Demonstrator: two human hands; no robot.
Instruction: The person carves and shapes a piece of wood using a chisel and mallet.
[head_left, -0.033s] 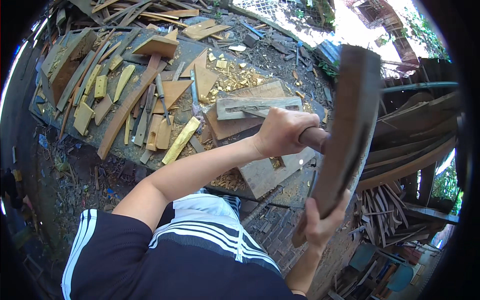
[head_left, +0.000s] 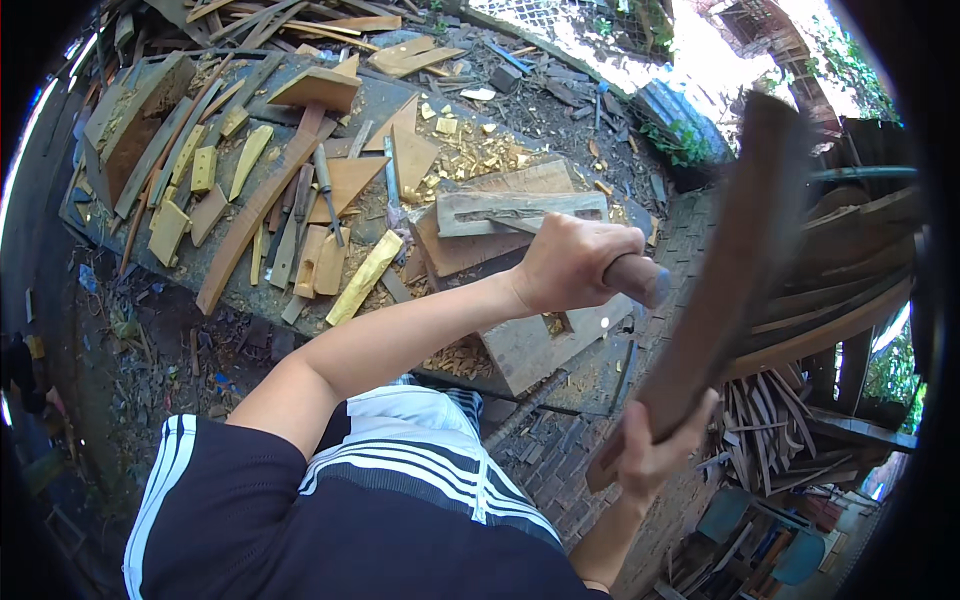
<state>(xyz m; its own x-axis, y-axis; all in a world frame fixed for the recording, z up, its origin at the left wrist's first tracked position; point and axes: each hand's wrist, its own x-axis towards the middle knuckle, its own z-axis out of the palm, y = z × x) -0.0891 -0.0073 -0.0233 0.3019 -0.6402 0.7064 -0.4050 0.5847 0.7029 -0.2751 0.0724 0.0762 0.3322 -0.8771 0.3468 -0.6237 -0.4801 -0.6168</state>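
My left hand (head_left: 575, 260) is closed around a round wooden tool handle (head_left: 640, 280) with a pale end, above a grey slotted wood block (head_left: 520, 212); a thin metal piece (head_left: 505, 222) below the hand lies across that block. My right hand (head_left: 655, 445) grips the lower end of a long, dark wooden bar (head_left: 715, 270), which is raised to the right of the handle and blurred. Under both lie boards (head_left: 540, 345), one with a rectangular hole (head_left: 556, 323).
A worktable (head_left: 240, 285) carries wood offcuts (head_left: 250, 160), hand tools (head_left: 328, 190) and yellow chips (head_left: 460, 145). Stacked curved planks (head_left: 840, 300) rise at the right above loose slats (head_left: 775, 435). Beyond are rubble (head_left: 550, 90), a corrugated sheet (head_left: 680, 120) and wire fencing.
The wooden bar has swung right, away from the handle, whose pale end is now uncovered. My right hand has moved slightly right; my left hand has shifted only a little.
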